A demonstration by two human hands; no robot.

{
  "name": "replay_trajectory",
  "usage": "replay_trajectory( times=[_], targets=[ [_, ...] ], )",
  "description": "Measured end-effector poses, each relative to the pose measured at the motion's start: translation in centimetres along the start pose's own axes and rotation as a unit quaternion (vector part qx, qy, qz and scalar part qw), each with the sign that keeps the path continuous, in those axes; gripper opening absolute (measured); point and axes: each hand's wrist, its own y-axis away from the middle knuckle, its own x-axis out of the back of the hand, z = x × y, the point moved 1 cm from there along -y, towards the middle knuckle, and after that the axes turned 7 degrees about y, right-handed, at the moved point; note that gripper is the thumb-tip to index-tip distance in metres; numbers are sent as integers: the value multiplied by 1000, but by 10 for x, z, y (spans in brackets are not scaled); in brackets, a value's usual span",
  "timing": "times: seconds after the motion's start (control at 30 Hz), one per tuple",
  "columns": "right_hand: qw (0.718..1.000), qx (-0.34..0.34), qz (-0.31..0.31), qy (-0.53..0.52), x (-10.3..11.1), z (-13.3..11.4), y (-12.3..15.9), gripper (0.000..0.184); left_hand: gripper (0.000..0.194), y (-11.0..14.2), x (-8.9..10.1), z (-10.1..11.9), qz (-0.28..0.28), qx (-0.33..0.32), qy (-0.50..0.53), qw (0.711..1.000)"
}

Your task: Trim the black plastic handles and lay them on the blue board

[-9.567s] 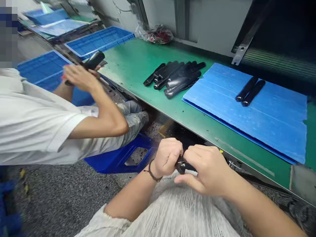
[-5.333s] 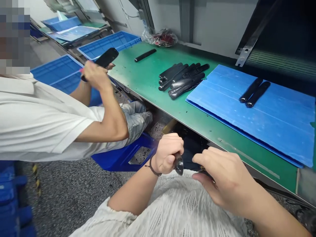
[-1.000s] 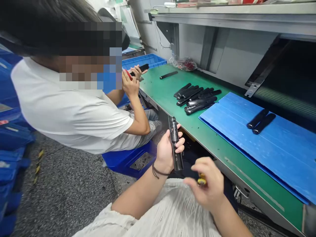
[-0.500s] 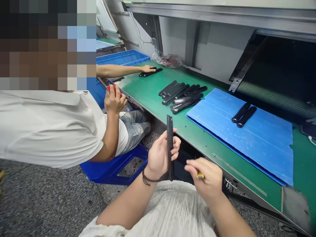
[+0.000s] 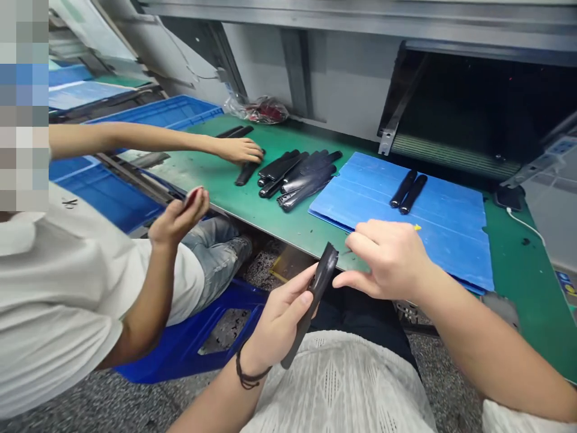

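My left hand [image 5: 282,322] grips a long, slim black plastic part [image 5: 322,279], tilted with its upper end leaning right near the table edge. My right hand [image 5: 387,258] is curled just right of that upper end, thumb stretched toward it. A small yellow-ended tool [image 5: 418,227] is in the right hand; only its yellow end sticks out behind the knuckles, and the rest is hidden. Two similar black parts [image 5: 408,192] lie side by side on a blue plastic sheet [image 5: 460,240]. Left of the sheet lies a pile of several black parts [image 5: 300,174].
A co-worker sits at left, one hand [image 5: 241,150] on a black part on the green table [image 5: 265,222], the other [image 5: 180,219] holding something reddish. Blue crates [image 5: 157,111], a plastic bag [image 5: 265,111] and a cabled phone-like device [image 5: 511,197] are around.
My view has swung right. My left hand has tilted the black part from near upright; my right hand has risen beside its upper end. The co-worker's far hand has moved toward the pile.
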Motion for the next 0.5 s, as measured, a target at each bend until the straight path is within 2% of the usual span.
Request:
replay_trajectory(
  times=[0.07, 0.2, 0.37, 0.5],
  targets=[
    [1000, -1, -24, -6, 3, 5, -3, 64, 59, 0, -4, 1, -4, 8, -9, 1000],
    [999, 5, -48, 10, 6, 8, -4, 65, 59, 0, -10, 0, -17, 11, 4, 1000],
    [998, 2, 6, 62, -1, 6, 6, 63, 59, -3, -13, -11, -25, 0, 31, 999],
    [994, -45, 45, 89, -20, -5, 20, 57, 60, -7, -14, -20, -15, -18, 54, 998]
  ],
)
